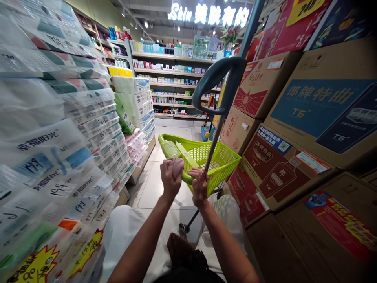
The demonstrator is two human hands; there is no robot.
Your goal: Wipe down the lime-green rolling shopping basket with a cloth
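Note:
In the head view, a lime-green shopping cart basket [228, 159] with lattice sides is in front of me in the aisle. My left hand [170, 182] is closed around a crumpled, pinkish cloth [177, 166] and presses it against the near left part of the basket's rim. Just to its right, my right hand [200, 185] has its fingers curled over the same rim, beside the cart's grey pole [214, 143]. Higher up, the pole carries a dark grey loop handle [203, 84]. A pale flat strip [187, 154] lies inside the basket along its left side.
Stacked paper packs [97, 133] in plastic line the left side. Cardboard cartons [294, 157] rise close on the right. Product shelves [176, 78] stand across the far end of the tiled floor [150, 184]. A small cart wheel [184, 228] is near my feet.

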